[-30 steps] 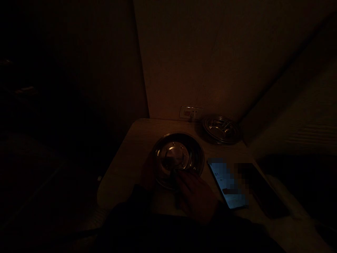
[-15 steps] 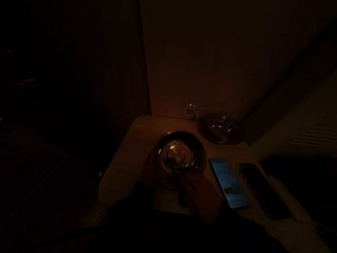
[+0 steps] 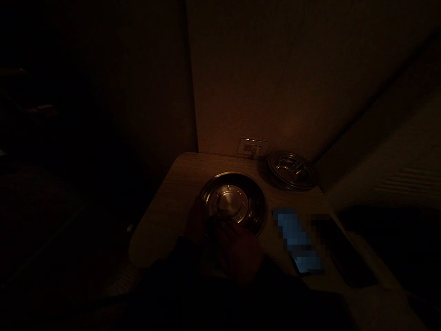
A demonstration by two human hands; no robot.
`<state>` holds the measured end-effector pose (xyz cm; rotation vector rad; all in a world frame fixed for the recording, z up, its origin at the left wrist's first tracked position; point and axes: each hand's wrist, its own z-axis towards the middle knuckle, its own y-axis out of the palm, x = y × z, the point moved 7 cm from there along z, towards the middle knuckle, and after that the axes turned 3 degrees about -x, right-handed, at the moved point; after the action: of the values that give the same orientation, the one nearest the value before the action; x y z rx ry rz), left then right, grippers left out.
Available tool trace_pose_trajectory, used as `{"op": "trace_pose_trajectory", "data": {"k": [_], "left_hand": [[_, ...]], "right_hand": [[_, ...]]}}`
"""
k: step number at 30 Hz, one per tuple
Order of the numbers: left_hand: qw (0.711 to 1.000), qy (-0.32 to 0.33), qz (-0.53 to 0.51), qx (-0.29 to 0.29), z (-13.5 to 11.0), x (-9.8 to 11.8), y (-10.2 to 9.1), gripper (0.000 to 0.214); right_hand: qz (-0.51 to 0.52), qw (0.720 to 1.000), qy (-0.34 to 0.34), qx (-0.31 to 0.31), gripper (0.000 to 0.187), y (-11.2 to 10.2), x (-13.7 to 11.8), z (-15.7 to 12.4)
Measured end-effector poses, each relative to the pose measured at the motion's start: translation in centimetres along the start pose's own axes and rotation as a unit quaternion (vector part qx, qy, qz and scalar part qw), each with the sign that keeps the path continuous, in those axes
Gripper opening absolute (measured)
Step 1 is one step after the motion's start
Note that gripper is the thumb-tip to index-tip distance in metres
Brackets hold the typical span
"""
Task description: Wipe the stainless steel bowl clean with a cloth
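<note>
The left hand (image 3: 195, 223) has its grip closed on the left rim of a round, shiny silver metal bowl (image 3: 257, 202) at the frame's centre; the right hand (image 3: 241, 252) lies over the lower rim, too dark to tell its grip. The bowl stands on the pale wooden desk (image 3: 165, 214), with a flat, blue-lit phone (image 3: 299, 241) at centre right.

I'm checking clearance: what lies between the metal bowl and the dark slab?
The head view shows a lit phone between the metal bowl and the dark slab.
</note>
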<state>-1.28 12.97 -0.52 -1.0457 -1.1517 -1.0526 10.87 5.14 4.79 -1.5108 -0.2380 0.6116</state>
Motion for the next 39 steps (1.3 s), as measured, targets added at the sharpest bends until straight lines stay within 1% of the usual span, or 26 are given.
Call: {"op": "trace_pose_trajectory", "data": {"k": [2, 5, 9, 10, 12, 15, 18, 21, 23, 28, 31, 35, 37, 39], "left_hand": [[1.000, -0.015, -0.008, 0.008, -0.1, 0.5, 0.1, 0.046], [1.000, -0.018, -0.021, -0.004, -0.4, 1.9, 0.7, 0.043], [0.997, -0.046, -0.068, -0.006, -0.7, 2.7, 0.9, 0.046], [0.996, -0.044, -0.073, -0.008, -0.8, 2.9, 0.9, 0.046], [0.998, -0.017, -0.054, -0.016, -0.7, 3.3, 0.8, 0.042], [1.000, -0.002, -0.019, -0.016, -0.7, 3.3, 0.6, 0.041], [1.000, -0.019, -0.022, -0.007, -0.6, 2.6, 0.5, 0.043], [0.999, -0.029, -0.044, -0.006, -0.7, 2.2, 0.7, 0.044], [0.997, -0.049, -0.062, -0.009, -0.8, 2.0, 0.9, 0.045], [0.994, -0.076, -0.076, 0.003, -0.9, 2.0, 1.0, 0.045], [0.995, -0.071, -0.071, 0.009, -0.9, 2.2, 0.9, 0.045], [0.996, -0.071, -0.051, 0.013, -1.0, 2.5, 0.6, 0.048], [0.997, -0.067, -0.040, 0.008, -1.0, 2.8, 0.6, 0.048], [0.998, -0.056, -0.035, 0.001, -1.0, 3.0, 0.6, 0.047]], "right_hand": [[-0.008, 1.000, 0.005, -0.024, 0.045, -0.3, 0.4, -0.5], [-0.026, 0.998, 0.010, -0.055, 0.042, -0.8, 1.2, -1.3], [-0.038, 0.997, -0.008, -0.068, 0.042, -1.0, 1.5, -1.6], [-0.038, 0.997, -0.011, -0.072, 0.042, -0.9, 1.5, -1.6], [-0.034, 0.996, -0.009, -0.085, 0.044, -0.7, 1.3, -1.2], [-0.022, 0.994, 0.003, -0.105, 0.046, -0.5, 0.9, -0.5], [-0.014, 0.993, 0.009, -0.115, 0.050, -0.6, 0.6, 0.1], [-0.023, 0.993, 0.003, -0.114, 0.052, -0.9, 0.7, 0.1], [-0.036, 0.994, -0.008, -0.108, 0.050, -1.0, 0.8, -0.1], [-0.064, 0.994, -0.013, -0.085, 0.047, -0.9, 1.3, 0.0], [-0.083, 0.995, 0.004, -0.059, 0.048, -1.1, 2.0, 1.0], [-0.097, 0.993, 0.041, -0.047, 0.049, -1.4, 3.1, 1.7], [-0.093, 0.994, 0.028, -0.053, 0.048, -1.3, 3.0, 1.4], [-0.085, 0.994, -0.003, -0.064, 0.046, -1.1, 2.6, 0.9]]}}
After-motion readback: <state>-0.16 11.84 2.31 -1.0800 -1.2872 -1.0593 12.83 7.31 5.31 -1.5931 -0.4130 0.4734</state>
